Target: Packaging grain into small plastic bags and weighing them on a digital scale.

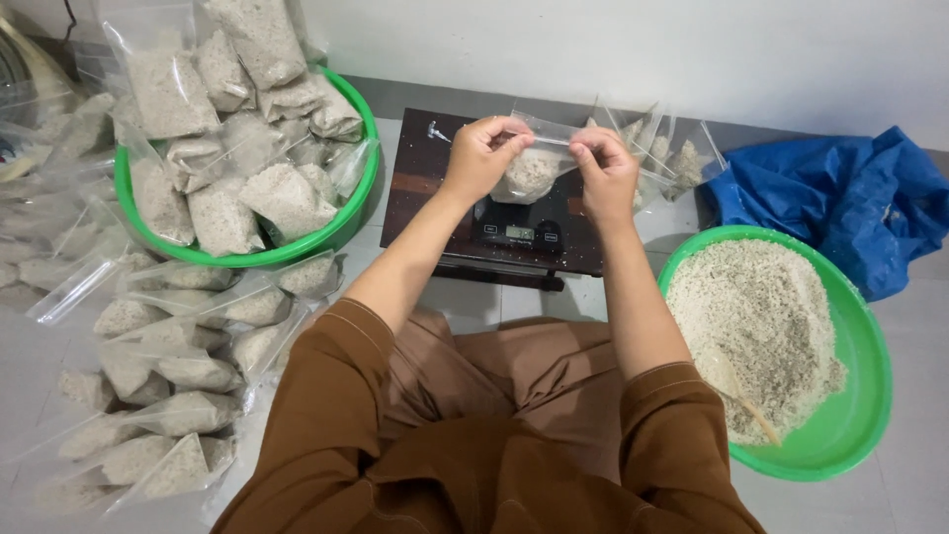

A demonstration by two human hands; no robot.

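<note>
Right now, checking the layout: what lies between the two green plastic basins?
In the head view: a dark digital scale, with both hands holding a clear plastic bag.

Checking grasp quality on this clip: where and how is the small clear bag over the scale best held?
Probably by its flat top strip, pinched from both sides, as the left hand and right hand do. The small clear bag hangs above the scale with its grain sagging low, leaving the upper edge thin and empty.

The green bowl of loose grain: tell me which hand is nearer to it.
Right. The right hand is just up-left of the green bowl; the left hand is farther left, across the small bag.
</note>
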